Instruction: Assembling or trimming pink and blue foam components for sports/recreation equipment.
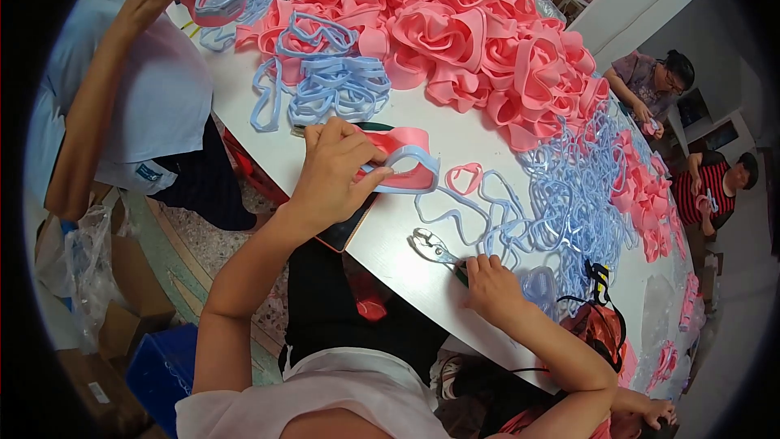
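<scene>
My left hand [329, 175] is closed on a curved pink band with light-blue trim [418, 169], holding it just over the table's near edge. The fingers lie on top of the band and the thumb presses along its blue edge. My right hand [491, 284] is wrapped around the dark handle of a pair of pliers [435, 246], whose metal jaws rest on the table and point left. Between the two hands and a little farther off lies a small pink loop [464, 179]. Loose light-blue strips [496, 219] trail beside it.
A large heap of pink bands [439, 32] covers the far side of the white table [398, 256]. Blue strips lie in a stack [337, 89] and a tangled pile [577, 179]. Close on the left, a person [154, 73] holds a similar piece. Others work on the right.
</scene>
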### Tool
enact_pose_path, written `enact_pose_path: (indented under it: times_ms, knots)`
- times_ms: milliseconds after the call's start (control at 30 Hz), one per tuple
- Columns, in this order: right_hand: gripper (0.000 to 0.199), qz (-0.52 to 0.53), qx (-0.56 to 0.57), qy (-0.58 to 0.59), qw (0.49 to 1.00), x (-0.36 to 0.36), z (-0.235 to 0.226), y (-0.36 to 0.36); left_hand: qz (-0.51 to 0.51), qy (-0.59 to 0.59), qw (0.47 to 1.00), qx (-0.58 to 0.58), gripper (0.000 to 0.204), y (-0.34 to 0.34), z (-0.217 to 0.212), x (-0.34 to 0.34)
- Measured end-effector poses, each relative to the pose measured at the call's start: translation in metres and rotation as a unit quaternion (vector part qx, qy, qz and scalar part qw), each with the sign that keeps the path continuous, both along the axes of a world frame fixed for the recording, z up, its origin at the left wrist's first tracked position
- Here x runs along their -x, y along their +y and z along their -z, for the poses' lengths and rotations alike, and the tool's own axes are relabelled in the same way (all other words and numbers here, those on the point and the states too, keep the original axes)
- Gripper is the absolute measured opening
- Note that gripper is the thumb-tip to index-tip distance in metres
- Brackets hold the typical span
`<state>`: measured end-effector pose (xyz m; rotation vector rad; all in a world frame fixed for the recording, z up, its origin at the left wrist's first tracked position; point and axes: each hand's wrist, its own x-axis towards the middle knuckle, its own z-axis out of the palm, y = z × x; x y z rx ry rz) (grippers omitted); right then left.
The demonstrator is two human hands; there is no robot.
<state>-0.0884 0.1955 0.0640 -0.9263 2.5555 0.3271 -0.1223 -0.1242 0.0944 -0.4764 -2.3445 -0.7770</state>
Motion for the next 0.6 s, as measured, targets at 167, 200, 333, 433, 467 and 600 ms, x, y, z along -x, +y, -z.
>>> enact_pose_path:
  times_ms: [167,200,333,433,467,600]
  knots:
    - [0.045,-0.018,0.037,0.019,0.999,0.010,0.006,0.004,0.026,-0.012,1.000,0.003,0.019,-0.006,-0.004,-0.011]
    - [0.030,-0.038,0.040,0.031,0.998,0.010,0.000,0.001,0.022,-0.013,1.000,0.003,0.019,-0.007,-0.004,-0.012]
    - [0.030,0.015,-0.019,0.020,1.000,0.007,-0.006,-0.017,0.020,0.009,1.000,0.019,0.019,-0.015,-0.006,-0.019]
    - [0.028,0.087,-0.041,-0.028,0.995,0.017,-0.032,-0.026,0.011,0.012,0.999,0.033,0.021,-0.024,-0.009,-0.026]
    - [0.027,0.104,-0.035,-0.067,0.992,0.020,-0.044,-0.027,0.005,0.010,0.999,0.043,0.021,-0.029,-0.010,-0.029]
    - [0.031,0.097,0.130,-0.058,0.985,0.018,-0.092,-0.023,-0.007,-0.002,0.997,0.074,0.020,-0.040,-0.011,-0.033]
